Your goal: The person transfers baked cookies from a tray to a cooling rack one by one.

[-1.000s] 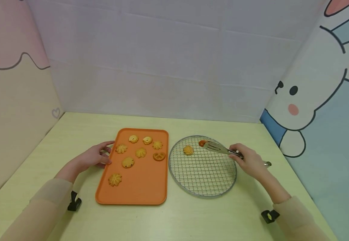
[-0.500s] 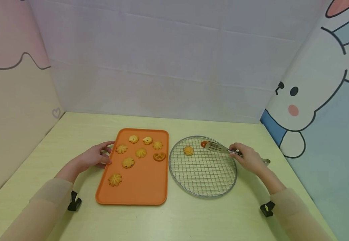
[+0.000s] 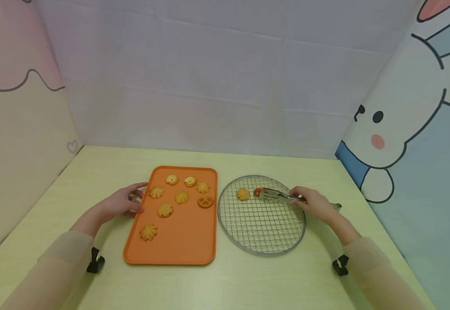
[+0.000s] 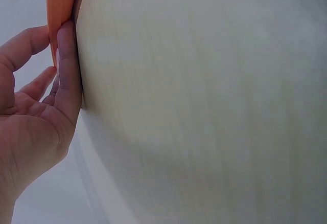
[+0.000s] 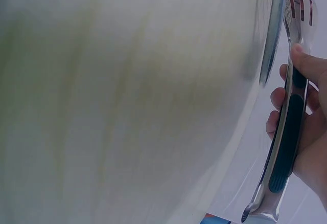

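Note:
My left hand (image 3: 119, 202) holds the left edge of an orange tray (image 3: 182, 243), with fingers on either side of the rim in the left wrist view. Several cookies lie on the tray, among them a pretzel-shaped one (image 3: 205, 202) and a dotted round one (image 3: 165, 210). My right hand (image 3: 313, 203) grips metal serving tongs (image 5: 288, 137) with dark green grip pads. At their slotted tip is a reddish-brown cookie (image 3: 257, 192), over the round wire rack (image 3: 269, 253); whether it touches the mesh cannot be told. A swirled cookie (image 3: 242, 194) sits on the rack just left of it.
Tray and rack stand side by side on a pale wooden table (image 3: 240, 286), a narrow gap between them. A plain whitish backdrop (image 3: 217, 86) rises behind, and a panel with a cartoon rabbit (image 3: 395, 129) stands at the right.
The tongs with the reddish-brown cookie first shift slightly right, then come left and nearer, to just beside the swirled cookie. My right hand moves with them; the left hand stays at the tray.

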Available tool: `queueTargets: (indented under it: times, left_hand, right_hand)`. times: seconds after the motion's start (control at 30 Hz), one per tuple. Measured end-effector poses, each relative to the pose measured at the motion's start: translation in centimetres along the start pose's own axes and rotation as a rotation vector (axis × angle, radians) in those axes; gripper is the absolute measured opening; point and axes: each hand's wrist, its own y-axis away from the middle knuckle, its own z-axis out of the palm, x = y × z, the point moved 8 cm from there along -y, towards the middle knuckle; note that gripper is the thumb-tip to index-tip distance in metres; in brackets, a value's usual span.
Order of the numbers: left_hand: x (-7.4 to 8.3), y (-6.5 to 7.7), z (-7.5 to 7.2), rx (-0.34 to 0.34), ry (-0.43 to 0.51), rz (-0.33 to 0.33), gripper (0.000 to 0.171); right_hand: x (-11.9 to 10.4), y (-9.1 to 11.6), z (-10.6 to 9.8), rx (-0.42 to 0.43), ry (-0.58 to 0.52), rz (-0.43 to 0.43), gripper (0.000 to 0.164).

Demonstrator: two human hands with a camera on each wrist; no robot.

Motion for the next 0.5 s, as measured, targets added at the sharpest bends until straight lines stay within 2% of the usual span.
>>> queueTargets:
  times: [0.5]
  left_hand:
    - [0.15, 0.03, 0.09, -0.005, 0.003, 0.007, 0.084]
  right_hand:
    - [0.56, -0.42, 0.41, -0.052, -0.019, -0.010, 0.031]
